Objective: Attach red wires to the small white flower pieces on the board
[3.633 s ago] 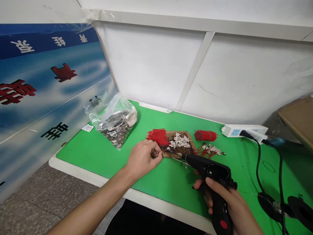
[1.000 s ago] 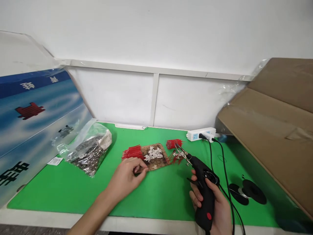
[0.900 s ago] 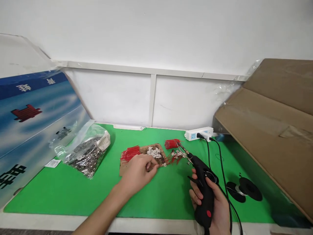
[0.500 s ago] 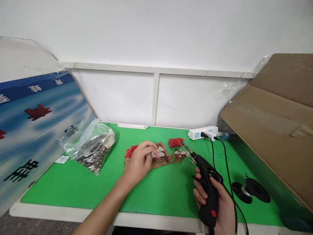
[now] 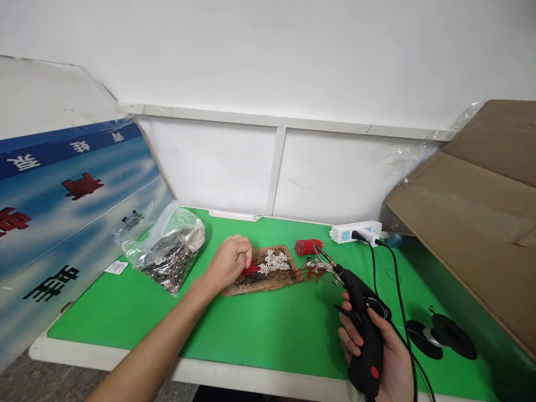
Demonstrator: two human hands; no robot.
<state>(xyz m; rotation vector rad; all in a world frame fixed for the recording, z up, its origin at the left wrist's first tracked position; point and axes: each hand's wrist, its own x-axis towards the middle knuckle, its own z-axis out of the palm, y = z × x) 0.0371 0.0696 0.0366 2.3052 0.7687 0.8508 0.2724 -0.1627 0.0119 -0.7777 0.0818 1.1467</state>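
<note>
"What's the biggest thing about the fingers?"
"The mat [image 5: 288, 335], beneath both hands. Then the bag [image 5: 167, 262], left of the left hand [image 5: 233, 262]."
"And the gun [image 5: 365, 340]?"
"Gripped: the right hand [image 5: 396, 363] has its fingers wrapped closely round the handle, with the tip well beyond them."
"The board [image 5: 268, 287]?"
"Just below and right of the left fingers, which are nearer to it than the right ones."
"Which way do the wires [image 5: 252, 269] lie?"
"Lengthwise left to right, out from beneath those fingers, towards the tabs [image 5: 276, 261]."
"Left fingers open?"
"Curled in, fist-like. Whether they pinch or touch a wire, I can't tell."
</note>
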